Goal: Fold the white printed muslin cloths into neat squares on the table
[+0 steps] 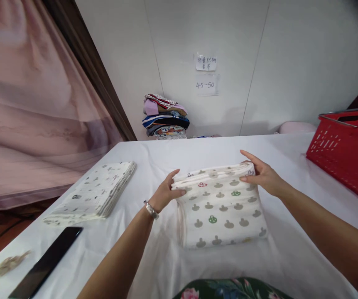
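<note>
I hold the folded cloth (221, 214) on or just above the worktop (286, 160) before me, left hand (163, 192) and right hand (265, 177) apart, each pinching a far corner; looks light, soft, floppy, hardly fragile, so gripping all layers at the corners should limit slipping.

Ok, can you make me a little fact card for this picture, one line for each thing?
Left hand: the left hand pinches the left upper corner of a folded mushroom-print cloth
Right hand: the right hand grips its right upper corner
Left side of table: another folded cloth, with a black phone nearer the person
Right side: red basket
Beyond the table: stacked fabrics by the wall
Table cover: white
</note>
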Available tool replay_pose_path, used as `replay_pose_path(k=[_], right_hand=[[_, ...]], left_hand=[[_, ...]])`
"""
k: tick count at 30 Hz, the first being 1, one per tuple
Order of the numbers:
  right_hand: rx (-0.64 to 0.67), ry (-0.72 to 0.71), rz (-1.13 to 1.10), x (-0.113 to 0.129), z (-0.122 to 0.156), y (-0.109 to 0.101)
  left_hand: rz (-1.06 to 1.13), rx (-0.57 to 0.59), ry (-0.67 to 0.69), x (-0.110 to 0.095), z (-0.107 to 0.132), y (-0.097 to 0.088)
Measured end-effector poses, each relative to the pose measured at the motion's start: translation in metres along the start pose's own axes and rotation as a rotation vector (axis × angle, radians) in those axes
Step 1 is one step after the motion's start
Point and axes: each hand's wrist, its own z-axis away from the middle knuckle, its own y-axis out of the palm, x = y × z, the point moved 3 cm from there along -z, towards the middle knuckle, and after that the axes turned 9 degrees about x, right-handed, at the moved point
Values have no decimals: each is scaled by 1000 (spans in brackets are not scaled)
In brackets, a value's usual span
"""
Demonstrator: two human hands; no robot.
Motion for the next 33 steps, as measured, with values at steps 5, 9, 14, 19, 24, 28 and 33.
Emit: replay_pose_path(k=[5, 9, 14, 19, 24, 28, 33], right_hand=[[20, -41, 137, 12, 17, 0], [43, -38, 281, 19, 27, 1], [95, 7, 367, 24, 36, 3], [150, 42, 420, 24, 20, -2], [-25, -122, 560, 61, -26, -27], [-280, -492, 801, 116, -42, -42], [-418, -742, 1011, 90, -27, -34]], left_hand=[[-226, -6, 100, -17, 29, 8], [-389, -3, 161, -21, 42, 12], [-510, -35, 204, -19, 52, 17], [-572, -111, 177, -25, 38, 11], [-730, -280, 305, -85, -8, -15], [-870, -480, 577, -151, -30, -34], [-1069, -510, 692, -129, -23, -26]])
